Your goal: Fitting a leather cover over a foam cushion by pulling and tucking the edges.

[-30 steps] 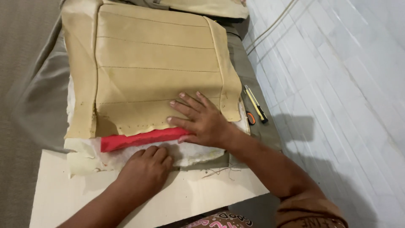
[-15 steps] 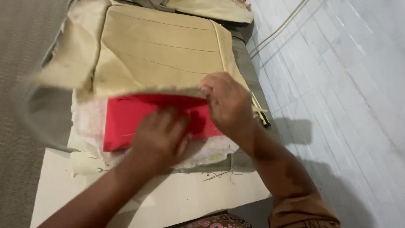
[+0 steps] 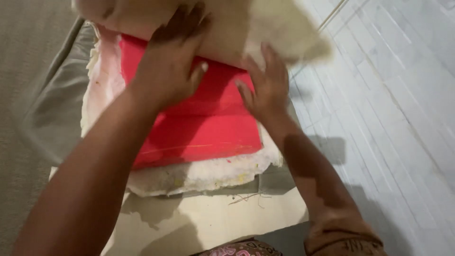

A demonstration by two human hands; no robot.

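Pale tiled floor [image 3: 379,95] flanks a low cream board [image 3: 213,223]; both hands push the beige cover [image 3: 246,23] back, baring red foam [image 3: 204,128]. Left hand [image 3: 168,71] grips its folded edge; right hand [image 3: 268,87] lies spread and flat beneath, apart from the left.

Both arms are bare from the wrist up. The left hand [image 3: 166,71] and the right hand [image 3: 266,90] wear no gloves, rings or watch. Below the right hand, near the elbow, sits a rolled brown cloth sleeve [image 3: 343,239] with small dark marks on its edge.
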